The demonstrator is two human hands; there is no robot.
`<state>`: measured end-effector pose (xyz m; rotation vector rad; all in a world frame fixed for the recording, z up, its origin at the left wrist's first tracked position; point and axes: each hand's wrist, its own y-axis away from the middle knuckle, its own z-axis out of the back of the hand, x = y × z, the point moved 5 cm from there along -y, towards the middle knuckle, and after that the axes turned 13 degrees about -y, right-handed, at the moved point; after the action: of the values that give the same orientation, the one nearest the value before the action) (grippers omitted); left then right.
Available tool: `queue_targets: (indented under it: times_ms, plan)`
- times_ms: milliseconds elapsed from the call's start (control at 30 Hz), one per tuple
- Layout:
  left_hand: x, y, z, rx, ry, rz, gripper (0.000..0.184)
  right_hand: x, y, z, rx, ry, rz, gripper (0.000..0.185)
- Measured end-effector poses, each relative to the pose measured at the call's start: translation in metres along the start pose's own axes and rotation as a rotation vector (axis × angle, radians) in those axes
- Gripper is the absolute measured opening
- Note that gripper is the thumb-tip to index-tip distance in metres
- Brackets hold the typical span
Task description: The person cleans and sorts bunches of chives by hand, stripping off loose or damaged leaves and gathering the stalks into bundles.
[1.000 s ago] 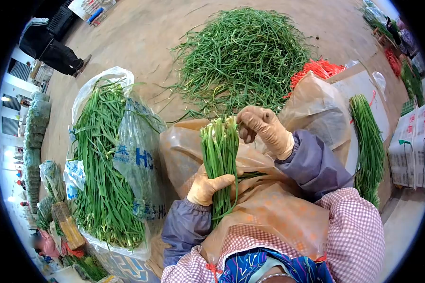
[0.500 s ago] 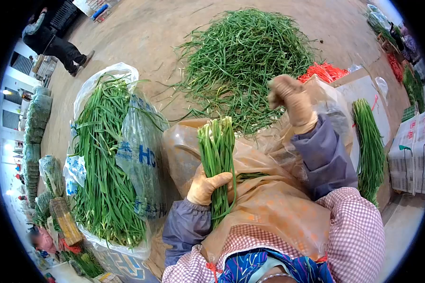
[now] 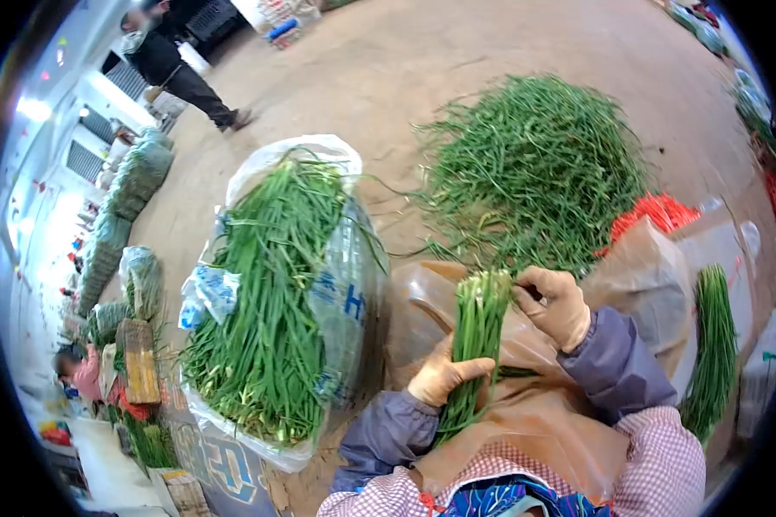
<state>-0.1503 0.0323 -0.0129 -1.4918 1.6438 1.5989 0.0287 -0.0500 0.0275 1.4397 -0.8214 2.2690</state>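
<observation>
My gloved left hand (image 3: 448, 375) is wrapped round a bunch of green stalks (image 3: 476, 332), held upright with the pale cut ends at the top. Beside those ends is my gloved right hand (image 3: 556, 306), its thumb and fingers pinched together; what is between them, if anything, is too small to name. A brown plastic sheet (image 3: 526, 422) covers my lap. Left of me, an open plastic bag (image 3: 349, 302) is full of long green stalks (image 3: 272, 293). To my right lies another bundle of stalks (image 3: 713, 353).
A loose heap of greens (image 3: 539, 172) lies on the floor ahead, with red ties (image 3: 651, 217) near its right edge. One person (image 3: 181, 69) stands at the far left; another (image 3: 86, 379) is low at the left edge. Wrapped bundles (image 3: 129, 198) line the left side.
My right hand has come back down from above the heap to the stalk ends. My left hand still holds the bunch. The view has turned left.
</observation>
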Motion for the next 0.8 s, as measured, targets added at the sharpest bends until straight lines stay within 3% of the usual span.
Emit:
queue_targets:
  times_ms: [133, 300, 400, 467, 500, 600, 633, 700, 800]
  plan:
    - [-0.003, -0.004, -0.005, 0.013, -0.03, -0.021, 0.038, -0.005, 0.005, -0.015, -0.085, -0.594, -0.198, 0.017]
    - [-0.005, 0.001, -0.002, -0.03, 0.028, 0.01, 0.035, -0.009, 0.002, -0.021, 0.027, -0.442, -0.299, 0.016]
    - [-0.004, 0.007, 0.0, -0.08, 0.075, 0.107, 0.032, 0.003, -0.01, -0.015, 0.073, -0.083, 0.022, 0.019]
    - [0.003, 0.002, 0.004, -0.051, 0.11, 0.05, 0.033, -0.01, -0.011, -0.02, 0.145, -0.306, -0.235, 0.013]
    - [0.008, 0.001, 0.008, -0.005, 0.115, 0.074, 0.045, -0.006, -0.01, -0.022, 0.201, -0.644, -0.522, 0.014]
    - [0.0, 0.003, 0.007, 0.004, 0.179, 0.003, 0.061, -0.006, -0.01, -0.022, 0.237, -0.797, -0.523, 0.016]
    - [0.002, -0.001, 0.01, 0.102, 0.205, 0.039, 0.072, -0.009, -0.006, -0.025, 0.18, -0.829, -0.541, 0.017]
    - [-0.006, -0.001, 0.002, 0.092, 0.239, 0.004, 0.069, -0.012, 0.001, -0.035, 0.058, -0.892, -0.573, 0.017]
    - [-0.008, 0.0, 0.0, 0.093, 0.203, 0.004, 0.063, -0.017, 0.005, -0.038, 0.103, -0.864, -0.53, 0.019]
